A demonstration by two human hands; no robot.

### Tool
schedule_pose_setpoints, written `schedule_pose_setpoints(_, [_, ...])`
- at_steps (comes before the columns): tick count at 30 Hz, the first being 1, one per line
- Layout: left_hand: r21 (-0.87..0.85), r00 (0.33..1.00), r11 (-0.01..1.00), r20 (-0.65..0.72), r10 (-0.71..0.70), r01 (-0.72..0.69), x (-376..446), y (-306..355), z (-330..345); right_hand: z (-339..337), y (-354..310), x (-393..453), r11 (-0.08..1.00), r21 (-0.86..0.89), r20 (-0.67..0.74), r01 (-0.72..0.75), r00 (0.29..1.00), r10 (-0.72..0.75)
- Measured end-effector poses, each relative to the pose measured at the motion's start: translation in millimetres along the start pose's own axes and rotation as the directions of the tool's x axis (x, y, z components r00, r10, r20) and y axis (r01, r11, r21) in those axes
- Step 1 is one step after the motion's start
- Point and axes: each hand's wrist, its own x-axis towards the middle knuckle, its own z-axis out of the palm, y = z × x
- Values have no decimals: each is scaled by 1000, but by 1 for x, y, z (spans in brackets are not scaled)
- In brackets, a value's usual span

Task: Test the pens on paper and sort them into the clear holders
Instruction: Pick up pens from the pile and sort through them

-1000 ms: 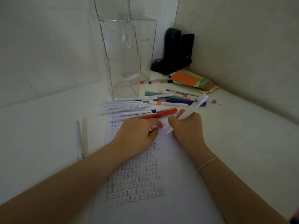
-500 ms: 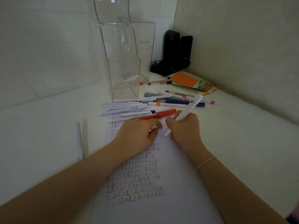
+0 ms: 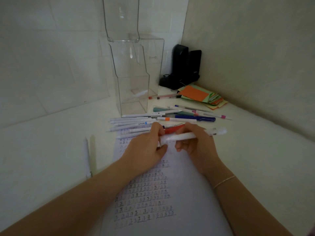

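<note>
Both hands on one white pen [image 3: 184, 136], held level just above the paper [image 3: 184, 193]: right hand [image 3: 197, 145] grips the barrel, left hand [image 3: 146, 147] pinches its tip end. Clear holders [image 3: 134, 79] behind the pen pile [image 3: 163, 118].

Dim, flat, cool-toned throughout, with no clear light source. Only soft, faint shadows under the forearms and beside the pens [image 3: 162, 118]. Pale glints along the edges of the clear holder [image 3: 134, 74]. Slightly smeared with motion at the white pen [image 3: 190, 136] held across both hands. Bent by the wide lens near the borders, walls bowing outward. Soft and grainy overall; marks on the paper [image 3: 196, 193] barely readable.
</note>
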Motion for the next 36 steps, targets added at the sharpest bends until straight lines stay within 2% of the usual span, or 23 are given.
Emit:
schedule_pose_setpoints(7, [-8,1000,1000,-6,21,-21,0,1,0,1,1,0,950,-308,53,51,998,-37])
schedule_pose_setpoints(10, [-15,999,999,-9,51,-51,-1,1,0,5,-2,-3,977,-208,134,-37,989,66])
schedule_pose_setpoints(13, [-19,999,999,-37,30,-31,0,1,-2,7,-3,-3,968,88,76,-237,970,231])
schedule_pose_setpoints(14, [-21,999,1000,-48,21,-22,0,3,-3,7,-2,-2,966,110,69,-232,972,226])
schedule_pose_setpoints(17, [-17,996,1000,-91,5,-7,3,8,-5,10,-1,0,994,32,87,-102,991,98])
schedule_pose_setpoints(21, [-49,991,996,-113,-76,71,7,10,-9,11,2,4,998,4,151,-66,986,65])
schedule_pose_setpoints(23, [-87,994,994,-89,-67,59,7,10,-8,14,2,4,998,-36,156,-50,986,55])
schedule_pose_setpoints(27, [-140,998,990,-55,-28,20,6,11,-7,16,-10,1,981,-192,63,-36,997,49])
schedule_pose_setpoints(31, [-213,998,974,6,-70,70,21,31,-5,0,-49,-7,955,-290,-69,63,994,-87])
schedule_pose_setpoints(33, [-219,996,972,24,-85,89,29,46,1,-21,-72,-16,937,-321,-189,139,960,-207])
schedule_pose_setpoints(36, [-97,995,994,74,65,-58,36,86,17,-65,-104,-42,876,-434,-366,211,847,-386])
